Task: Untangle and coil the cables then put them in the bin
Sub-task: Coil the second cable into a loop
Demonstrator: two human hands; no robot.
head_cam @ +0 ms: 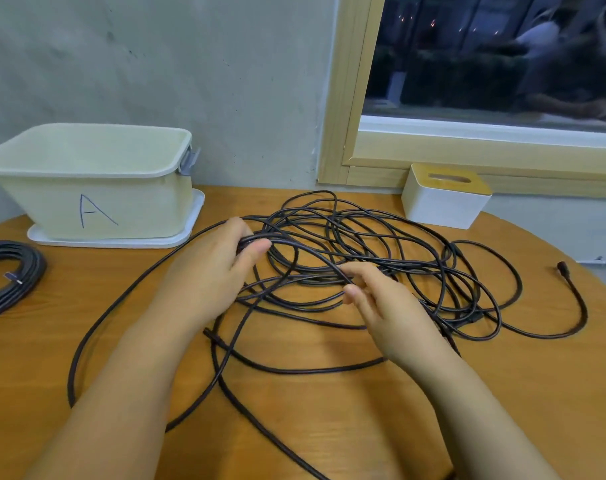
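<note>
Gripping tangled cable (364, 258) — left hand (211, 268); right hand (381, 303) pinching.

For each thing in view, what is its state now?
Tangled cable: loose and knotted on the table.
Coiled cable: coiled, lying on the table, outside the bin.
Bin: open, no cable visible inside.
Tissue box: upright.
Left hand: grips a bundle of strands.
Right hand: pinches one strand.

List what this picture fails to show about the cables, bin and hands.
Head view:
- Bin inside: hidden by its near wall.
- Coil: cut off by the left edge.
- Tangle: strands overlap, cable count unclear.
- Left hand fingertips: hidden behind the hand.
- Right hand: blurred, grip unclear.
</note>
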